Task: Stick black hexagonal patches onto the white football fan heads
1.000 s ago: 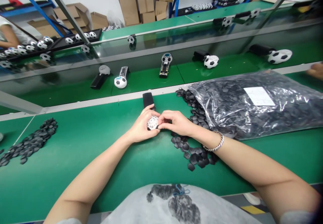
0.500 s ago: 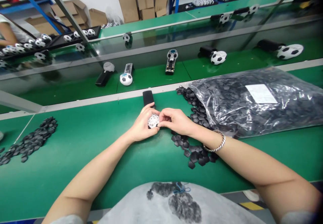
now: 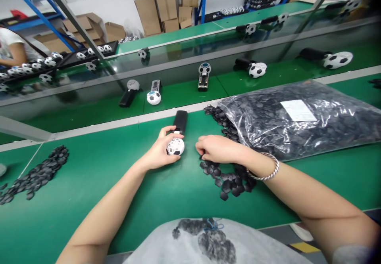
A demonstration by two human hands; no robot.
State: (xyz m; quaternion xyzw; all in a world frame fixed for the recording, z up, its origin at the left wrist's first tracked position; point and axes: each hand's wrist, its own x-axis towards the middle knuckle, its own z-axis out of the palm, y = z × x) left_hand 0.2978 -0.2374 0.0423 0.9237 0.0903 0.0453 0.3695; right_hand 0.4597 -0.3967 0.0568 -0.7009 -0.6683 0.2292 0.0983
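Note:
My left hand (image 3: 159, 151) is wrapped round a white football-shaped part (image 3: 176, 146) with some black pentagon patches, pressing it between thumb and fingers. A flat black handle (image 3: 180, 122) extends from it toward the back and rests on the green bench. To the right, my right hand (image 3: 212, 148) is closed with curled fingers at the edge of a pile of small black pentagon pieces (image 3: 229, 184). Its fingertips are partly hidden, and what they hold, if anything, cannot be made out.
A clear plastic bag (image 3: 315, 133) full of black pieces lies open at right. More black pieces (image 3: 41, 173) lie at left. Beyond the bench edge, a green conveyor (image 3: 172, 93) carries several football-headed devices (image 3: 257, 69). A person (image 3: 14, 50) sits beside trays of footballs at far left.
My right hand has moved away from the football part, rightward to the black pieces. My left hand still holds the part, now more exposed and turned to show black patches at its lower side.

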